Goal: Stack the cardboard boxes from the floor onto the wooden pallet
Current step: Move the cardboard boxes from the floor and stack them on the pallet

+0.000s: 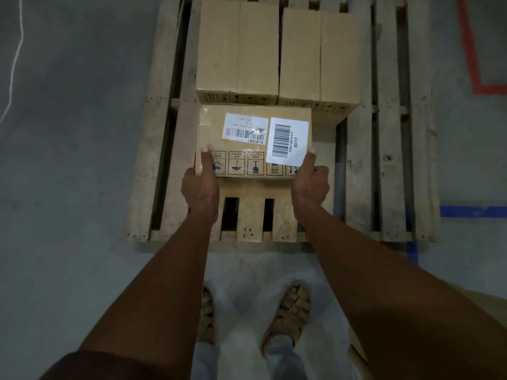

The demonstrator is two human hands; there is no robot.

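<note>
Labelled cardboard box (253, 141), gripped by left hand (201, 185) and right hand (310, 185); above wooden pallet (389, 160); two boxes (277, 53) behind.

three brown cardboard boxes (254, 141) (238, 53) (319, 54), one pale wooden pallet (389, 133), two bare hands (201, 185) (310, 182), two tan sandals (205, 315) (288, 316).

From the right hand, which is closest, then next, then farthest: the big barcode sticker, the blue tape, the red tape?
1. Big barcode sticker: under the right hand's thumb, on the held box.
2. Blue tape: floor, off to the right.
3. Red tape: floor, far upper right.
</note>
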